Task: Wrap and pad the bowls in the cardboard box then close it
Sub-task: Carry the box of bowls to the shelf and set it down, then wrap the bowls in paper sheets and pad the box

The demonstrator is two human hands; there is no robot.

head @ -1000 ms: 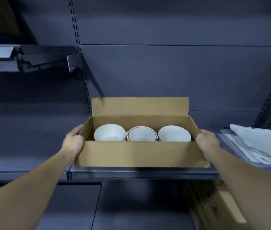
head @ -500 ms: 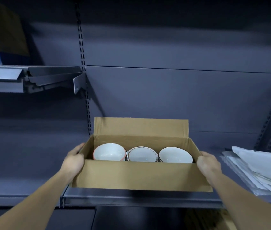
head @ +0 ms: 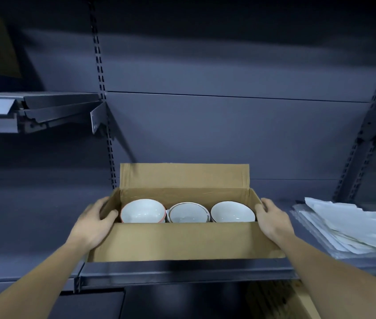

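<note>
L-hand (head: 92, 223), R-hand (head: 272, 221) prob. round box (head: 182, 240) ends

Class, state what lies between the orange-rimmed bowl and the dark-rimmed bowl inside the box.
The head view shows a third white bowl, seemingly nested in others, between the orange-rimmed bowl and the dark-rimmed bowl in the cardboard box.

The cardboard box (head: 182, 240) sits open on a dark metal shelf (head: 182, 271), with its rear flap (head: 184, 174) upright. Inside the box, 3 white bowls stand in 1 row: a red-rimmed bowl (head: 142, 211) at its left end, a middle bowl (head: 188, 214), and a dark-rimmed bowl (head: 232, 211) at its right end. The left hand (head: 95, 222) grips the box's left end wall and the right hand (head: 272, 221) grips its right end wall. Right of the box lies a stack of white sheets (head: 343, 226). Above and left of the box, an upper shelf (head: 44, 109) juts out.
</note>
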